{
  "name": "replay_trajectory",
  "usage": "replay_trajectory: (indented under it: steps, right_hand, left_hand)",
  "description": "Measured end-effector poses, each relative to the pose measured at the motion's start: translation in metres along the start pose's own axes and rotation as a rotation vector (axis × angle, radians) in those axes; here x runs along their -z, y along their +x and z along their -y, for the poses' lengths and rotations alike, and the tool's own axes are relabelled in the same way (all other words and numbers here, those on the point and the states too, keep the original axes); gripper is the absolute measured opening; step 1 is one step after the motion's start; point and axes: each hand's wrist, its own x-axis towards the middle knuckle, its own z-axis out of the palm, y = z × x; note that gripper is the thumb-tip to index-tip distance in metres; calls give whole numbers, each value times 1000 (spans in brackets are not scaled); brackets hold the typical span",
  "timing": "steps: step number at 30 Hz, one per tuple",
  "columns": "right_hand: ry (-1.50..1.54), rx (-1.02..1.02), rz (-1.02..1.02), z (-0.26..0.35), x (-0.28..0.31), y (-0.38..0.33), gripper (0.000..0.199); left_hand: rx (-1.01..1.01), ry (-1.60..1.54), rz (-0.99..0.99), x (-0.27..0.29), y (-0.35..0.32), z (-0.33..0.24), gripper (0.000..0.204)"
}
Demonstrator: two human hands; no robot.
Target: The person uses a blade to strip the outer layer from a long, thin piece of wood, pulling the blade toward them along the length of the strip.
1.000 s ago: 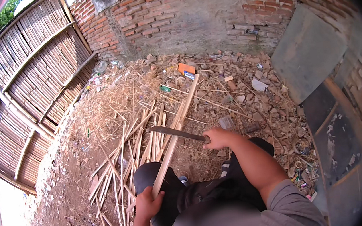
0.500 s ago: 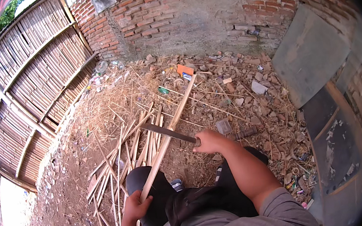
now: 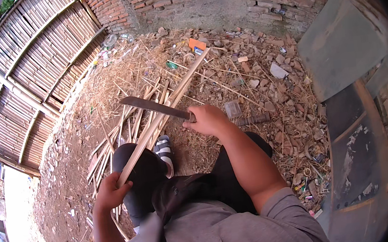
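Rubble-strewn ground [image 3: 292,105] spreads beyond your fingers, with room on both sides. Nearest, your left hand [image 3: 111,191] pinches the lower end of a long pale strip [image 3: 143,143], thumb against it; I cannot tell whether it is one piece or two layered. From those fingers its long axis slants forward and right, over your left knee [image 3: 128,154], its far tip well past your right fingers. Your right hand [image 3: 207,119] curls round the handle of one machete [image 3: 154,106], the blade pointing left across the strip; contact is unclear. One sandal [image 3: 163,148] shows between your hands. Ahead of your left fingers lie more than ten loose strips [image 3: 104,162], too tangled to count. Just right of your right fingers sits one clear container [image 3: 233,109]. Farther off, open soil runs left to the bamboo fence's edge [image 3: 38,81]; rubble runs right to one grey panel's edge [image 3: 345,44]. Farthest stands a brick wall [image 3: 219,3].
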Motion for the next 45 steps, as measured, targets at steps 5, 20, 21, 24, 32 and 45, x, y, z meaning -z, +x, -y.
replay_trajectory:
  steps: [5, 20, 21, 24, 32, 45]
  right_hand:
    - [-14, 17, -40, -1, 14, -17, 48]
    - [1, -89, -34, -10, -7, -12, 29]
    - [-49, -46, -23, -2, -11, -14, 27]
    - [-142, 94, 42, 7, -30, -9, 25]
    - [-142, -119, 53, 14, 21, 22, 32]
    - [-7, -78, -3, -21, -2, 6, 33]
  left_hand:
    - [-58, -14, -30, -15, 24, 10, 26]
    - [-168, 7, -92, -39, 38, 24, 34]
    - [-169, 8, -105, -39, 39, 26, 34]
    - [-164, 42, -139, -37, 40, 36, 32]
    - [-186, 16, -162, -35, 44, 38, 36]
    - [-82, -34, -131, -30, 38, 30, 34]
